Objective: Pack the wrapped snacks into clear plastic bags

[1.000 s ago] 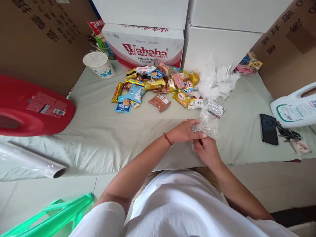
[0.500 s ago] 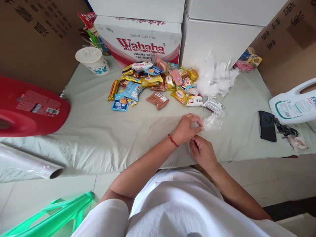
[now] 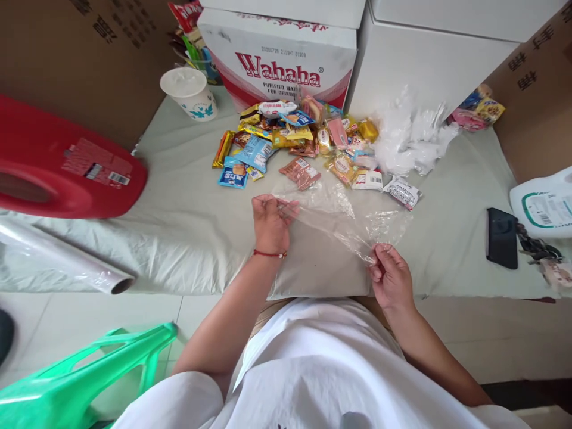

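Between my hands a clear plastic bag [image 3: 328,223] is stretched out over the near part of the table. My left hand [image 3: 271,223], with a red cord on its wrist, pinches one edge of it. On the other side my right hand [image 3: 389,271] grips the opposite edge between thumb and fingers. Just beyond the bag lies a brown snack packet [image 3: 300,173], partly seen through the film. Behind that spreads a pile of wrapped snacks [image 3: 286,134] in yellow, blue and pink. A white packet [image 3: 402,192] rests beyond my right hand.
Crumpled clear bags [image 3: 413,140] sit right of the snacks. A paper cup [image 3: 190,95], a Wahaha carton [image 3: 281,65] and a red jug [image 3: 67,161] stand behind and left. A film roll [image 3: 67,256] lies front left, a phone [image 3: 501,238] right. A green stool [image 3: 93,375] is on the floor.
My hands were close together; now they are apart, the left one moved left and the right one slightly right. The plastic bag has been spread wide between them. The view has shifted.
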A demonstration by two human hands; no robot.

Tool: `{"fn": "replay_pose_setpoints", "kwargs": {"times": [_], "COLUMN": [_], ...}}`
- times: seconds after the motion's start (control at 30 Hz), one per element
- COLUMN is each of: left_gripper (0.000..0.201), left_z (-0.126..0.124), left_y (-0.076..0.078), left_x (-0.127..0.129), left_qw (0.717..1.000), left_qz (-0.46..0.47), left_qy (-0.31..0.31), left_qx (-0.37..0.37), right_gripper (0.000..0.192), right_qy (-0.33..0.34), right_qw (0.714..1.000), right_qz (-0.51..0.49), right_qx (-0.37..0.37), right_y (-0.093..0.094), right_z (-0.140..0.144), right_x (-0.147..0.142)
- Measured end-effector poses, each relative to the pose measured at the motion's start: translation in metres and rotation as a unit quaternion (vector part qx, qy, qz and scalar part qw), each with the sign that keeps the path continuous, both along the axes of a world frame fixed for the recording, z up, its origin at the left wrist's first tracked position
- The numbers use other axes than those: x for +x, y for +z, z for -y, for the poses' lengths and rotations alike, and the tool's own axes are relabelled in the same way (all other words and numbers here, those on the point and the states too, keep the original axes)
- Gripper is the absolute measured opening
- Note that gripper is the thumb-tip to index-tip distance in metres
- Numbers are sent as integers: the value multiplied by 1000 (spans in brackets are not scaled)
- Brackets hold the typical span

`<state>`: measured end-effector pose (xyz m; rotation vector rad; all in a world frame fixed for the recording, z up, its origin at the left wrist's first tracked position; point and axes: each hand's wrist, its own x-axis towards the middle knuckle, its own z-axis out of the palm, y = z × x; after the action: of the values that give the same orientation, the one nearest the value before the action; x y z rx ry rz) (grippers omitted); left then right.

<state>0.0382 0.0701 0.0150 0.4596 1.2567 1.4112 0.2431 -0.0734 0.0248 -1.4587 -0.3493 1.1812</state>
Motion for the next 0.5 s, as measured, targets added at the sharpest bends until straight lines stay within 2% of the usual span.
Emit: {"fn": "replay_pose_setpoints", "kwargs": {"times": [0.1,0.17,0.33,0.4,0.5], "left_gripper": [21,22,36,38,39], "left_z": [11,24,75,98,131], "left_y": [1,1,9,15,21], "left_x": [-26,-46,-87,-96,-102], "left_qw": [995,990,987,985,980], "left_qz": [-83,-110,-72,-49,-24], "left_qy": [58,76,108,124,141], "left_qx": [-21,-41,-96,-111,-137], "right_gripper": [40,37,34,36,40], "right_qy": [55,100,156,181,235], "right_qw": [998,994,977,975,970], "right_qz": [-10,19,135,105,48], "right_qx": [-26,-29,55,76,47], "right_y": [-3,-7,-12,-10,-7], "right_z": [-2,-4,-26,-43,-70], "right_x": [-1,-3,-17,-28,-46]}}
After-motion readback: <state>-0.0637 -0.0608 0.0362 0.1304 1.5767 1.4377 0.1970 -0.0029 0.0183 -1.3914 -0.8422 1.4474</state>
